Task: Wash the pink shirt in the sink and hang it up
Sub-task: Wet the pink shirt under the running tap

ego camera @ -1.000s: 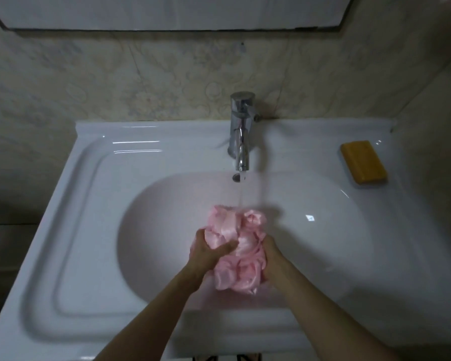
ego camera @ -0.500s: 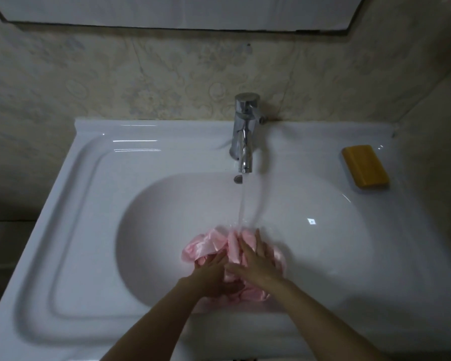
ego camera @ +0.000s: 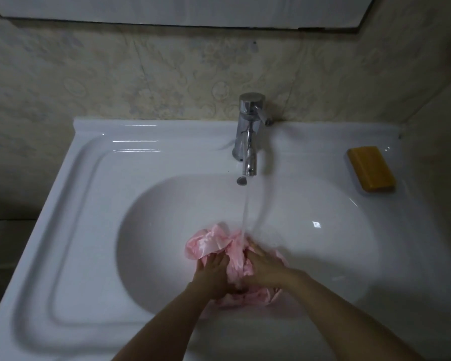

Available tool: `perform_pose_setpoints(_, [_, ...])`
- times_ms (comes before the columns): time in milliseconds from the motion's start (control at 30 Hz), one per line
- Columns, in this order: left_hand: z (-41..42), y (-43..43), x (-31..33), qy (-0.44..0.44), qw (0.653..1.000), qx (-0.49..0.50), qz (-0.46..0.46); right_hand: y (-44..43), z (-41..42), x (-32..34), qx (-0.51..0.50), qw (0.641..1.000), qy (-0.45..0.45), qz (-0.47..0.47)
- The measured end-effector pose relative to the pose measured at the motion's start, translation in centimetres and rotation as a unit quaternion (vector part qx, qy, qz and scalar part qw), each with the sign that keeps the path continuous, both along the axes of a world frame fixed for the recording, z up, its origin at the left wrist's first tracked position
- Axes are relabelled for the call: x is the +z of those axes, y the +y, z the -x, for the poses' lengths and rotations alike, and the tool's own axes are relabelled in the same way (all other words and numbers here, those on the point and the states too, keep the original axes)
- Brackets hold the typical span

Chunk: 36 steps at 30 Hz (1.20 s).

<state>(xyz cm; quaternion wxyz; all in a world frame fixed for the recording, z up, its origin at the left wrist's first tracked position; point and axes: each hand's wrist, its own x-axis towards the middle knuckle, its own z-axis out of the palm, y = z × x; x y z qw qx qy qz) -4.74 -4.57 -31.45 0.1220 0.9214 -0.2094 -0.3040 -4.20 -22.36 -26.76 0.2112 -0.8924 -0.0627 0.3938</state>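
item: washstand, dim room. a white glazed sink [ego camera: 141,142] fills the lower two thirds of the frame, with a broad ledge and moulded recess at left and an oval basin at centre. pale patterned wall tiles [ego camera: 102,74] stand behind it and along the right edge. the dark-framed lower border of a white panel [ego camera: 167,6] crosses the top of the frame.

fittings: chrome faucet [ego camera: 248,134] at upper centre on the back ledge, spout over the basin. water stream [ego camera: 246,207] running, falling straight down onto the cloth. round overflow hole [ego camera: 241,180] just left of the spout tip. amber soap bar [ego camera: 371,169] on the ledge at right of frame, well apart from the hands.

edges and room: white basin wall shows wide to the left and right of the hands. only the stream crosses the stretch between cloth and faucet. the near rim of the sink passes under both forearms at bottom centre.

task item: pink shirt [ego camera: 211,243], wet and glossy, bunched into a wad low in the basin, below centre of frame, its upper edge under the stream.

hands: left hand [ego camera: 214,274] at the wad's lower left, fingers curled into a fold and gripping it. right hand [ego camera: 264,269] just beside it on the wad's right half, fingers laid fairly straight, pressing down. cloth shows above, between and below both hands. both hands are somewhat blurred.
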Motion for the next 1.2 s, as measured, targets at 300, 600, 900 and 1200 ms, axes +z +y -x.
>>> perform_pose_setpoints(300, [-1.2, -0.2, 0.2, 0.027, 0.999, -0.007, -0.041, -1.6, 0.9, -1.0, 0.076, 0.991, -0.054, 0.094])
perform_pose_setpoints(600, [-0.8, 0.4, 2.6, 0.12, 0.993, 0.009, -0.018, 1.2, -0.1, -1.3, 0.046, 0.969, -0.21, 0.124])
perform_pose_setpoints(900, [0.2, 0.1, 1.3, 0.067, 0.997, 0.01, -0.033, -0.7, 0.4, -1.4, 0.038, 0.997, -0.058, 0.019])
perform_pose_setpoints(1200, [-0.1, -0.2, 0.7, 0.003, 0.998, 0.049, 0.049, 0.6, 0.8, -0.3, -0.001, 0.997, -0.078, -0.004])
